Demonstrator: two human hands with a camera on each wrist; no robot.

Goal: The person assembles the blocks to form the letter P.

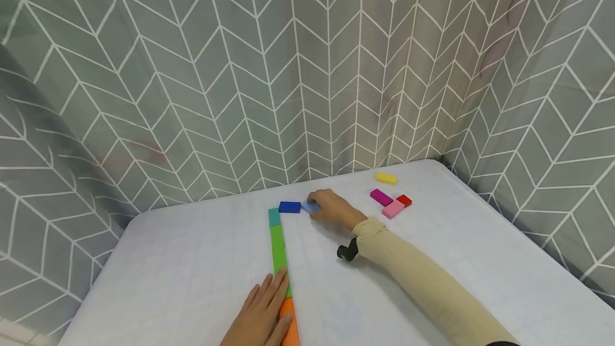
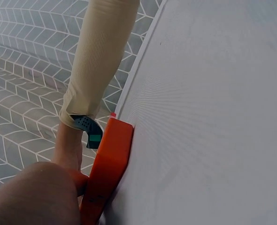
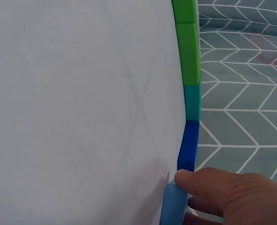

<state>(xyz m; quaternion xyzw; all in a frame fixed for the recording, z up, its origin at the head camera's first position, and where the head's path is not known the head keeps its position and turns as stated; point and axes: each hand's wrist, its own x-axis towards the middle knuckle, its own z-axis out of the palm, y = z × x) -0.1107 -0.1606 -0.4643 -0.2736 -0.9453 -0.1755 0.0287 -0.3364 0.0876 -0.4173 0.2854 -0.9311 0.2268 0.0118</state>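
Observation:
My right hand holds a light blue block between thumb and fingers at the far side of the table. Just left of it lies a dark blue block, its end close to the light blue one. A teal block sits at the corner, and green blocks run from it toward me, ending in an orange block. Across the near part of this row my left hand rests with fingers straight, covering some of the green and orange. The left wrist view has the orange block beside that hand.
At the right back lie a yellow block, a magenta block, a pink block and a red block. A black device sits at the right wrist. Patterned curtains stand behind the white table.

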